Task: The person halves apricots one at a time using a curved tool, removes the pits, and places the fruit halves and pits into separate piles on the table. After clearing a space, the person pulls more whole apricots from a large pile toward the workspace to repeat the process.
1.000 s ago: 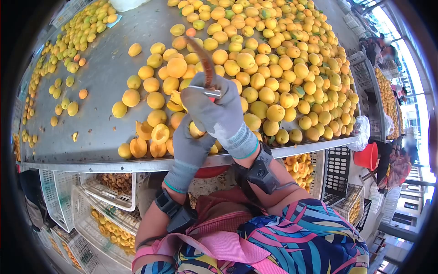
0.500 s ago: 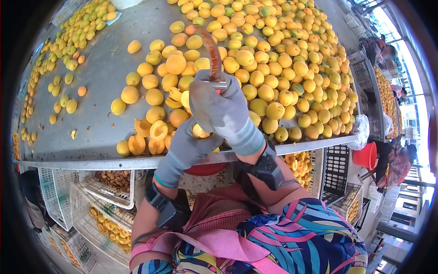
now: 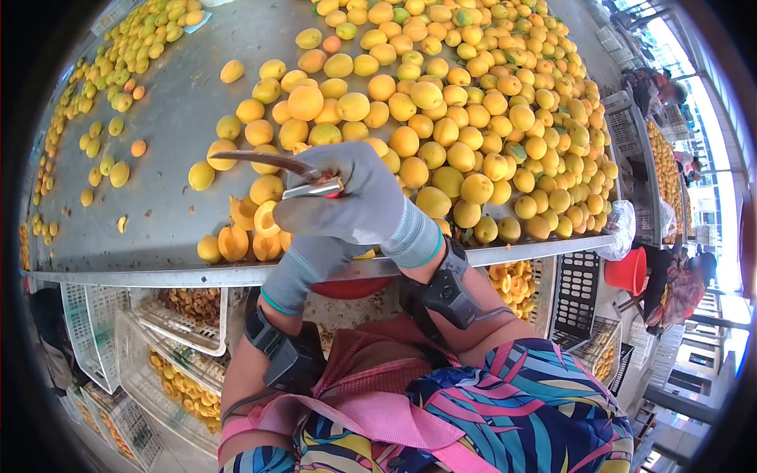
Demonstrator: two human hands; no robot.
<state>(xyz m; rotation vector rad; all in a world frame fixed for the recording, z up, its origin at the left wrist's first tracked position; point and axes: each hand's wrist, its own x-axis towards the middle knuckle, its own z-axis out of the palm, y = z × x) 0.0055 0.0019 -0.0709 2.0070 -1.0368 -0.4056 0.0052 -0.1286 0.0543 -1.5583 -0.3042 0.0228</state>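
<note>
My right hand (image 3: 347, 193), in a grey glove, is closed around a curved knife (image 3: 264, 160). The brownish blade points left, and a shiny metal piece with a bit of red shows at the fist. Under it, my gloved left hand (image 3: 319, 254) is largely covered by the right one. The apricot it held a moment earlier is hidden; only a yellow sliver shows beside the glove. Cut apricot halves (image 3: 234, 243) lie just left of the hands near the table edge. Whole apricots (image 3: 473, 142) are heaped beyond and to the right.
The metal table (image 3: 158, 205) has a raised front rim. More apricots (image 3: 150, 35) lie along its far left side. Crates (image 3: 177, 315) with cut fruit stand below, and a red basin (image 3: 351, 288) sits under the rim. To the right are a red bucket (image 3: 627, 272) and people.
The knife blade has swung from pointing up to pointing left as my right hand turned and shifted left. It now covers the apricot seen in my left hand before.
</note>
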